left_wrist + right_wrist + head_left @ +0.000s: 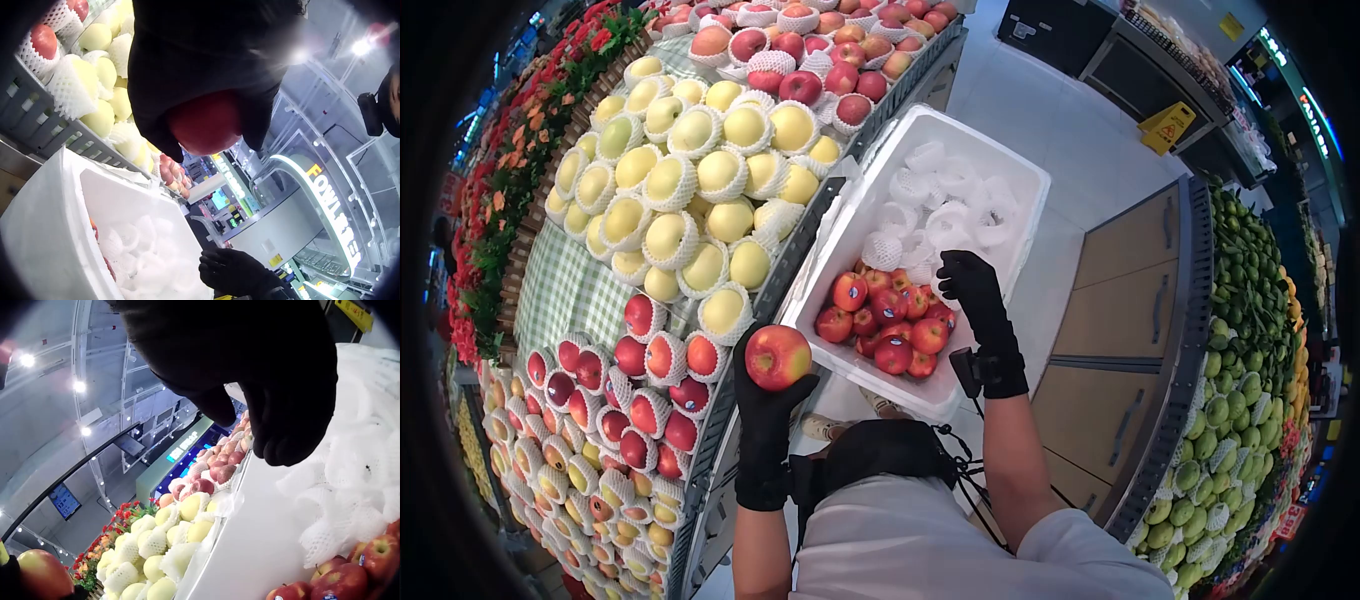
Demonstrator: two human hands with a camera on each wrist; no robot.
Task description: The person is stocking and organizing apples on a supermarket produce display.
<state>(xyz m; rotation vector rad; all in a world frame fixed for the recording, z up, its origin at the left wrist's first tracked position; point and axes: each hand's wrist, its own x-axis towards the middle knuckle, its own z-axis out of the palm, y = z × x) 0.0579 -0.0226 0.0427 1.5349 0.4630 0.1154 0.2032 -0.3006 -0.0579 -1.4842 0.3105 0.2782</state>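
My left hand (764, 428), in a black glove, holds a red apple with a yellow patch (778, 358) beside the fruit display. Fingers and thumb wrap round this apple in the left wrist view, where it shows dark red (207, 124). The gloved right hand (974, 286) hovers above the right side of a white foam box (1032, 190). Its fingers bend loosely downward with nothing between them in the right wrist view. Red apples (892, 318), some with stickers, fill the near end of the box. White foam nets (940, 205) lie heaped in its far end.
On the left, a sloping stand holds yellow apples in nets (665, 180) and netted red apples (645, 410), with a grey slatted edge (785, 270). Wooden cabinets (1100, 390) and green fruit (1225, 410) stand to the right. A yellow floor sign (1168, 127) is farther back.
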